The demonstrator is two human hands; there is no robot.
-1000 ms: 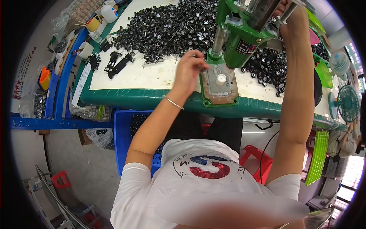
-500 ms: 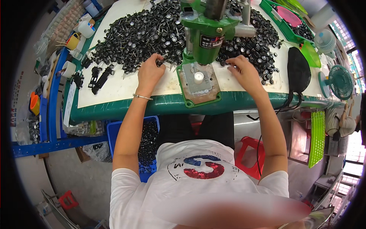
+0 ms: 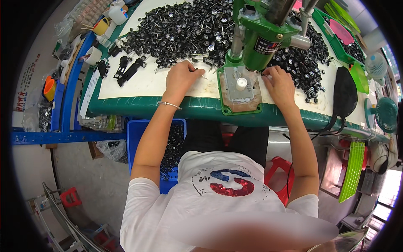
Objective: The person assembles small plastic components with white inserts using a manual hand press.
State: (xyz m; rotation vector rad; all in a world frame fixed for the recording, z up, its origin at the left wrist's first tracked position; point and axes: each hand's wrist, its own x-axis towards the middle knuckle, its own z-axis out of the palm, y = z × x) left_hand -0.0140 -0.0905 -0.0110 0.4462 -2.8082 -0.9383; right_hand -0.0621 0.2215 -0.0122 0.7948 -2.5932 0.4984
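Pinching a thin axle (image 3: 204,76) in the nearly closed fingers of the left hand (image 3: 180,80); curling the right hand (image 3: 280,86) beside the green press (image 3: 259,52), without showing whether gripping anything. Apparently pausing between pressings, showing just a bare white post (image 3: 241,85) beneath, and leaving plenty of loose wheels (image 3: 291,67) and wheeled axles (image 3: 184,31) lying heaped on the pale worktop (image 3: 121,90). Keeping a blue bin (image 3: 131,143) and red stool (image 3: 273,168) below, with a green fan (image 3: 386,110) off right.
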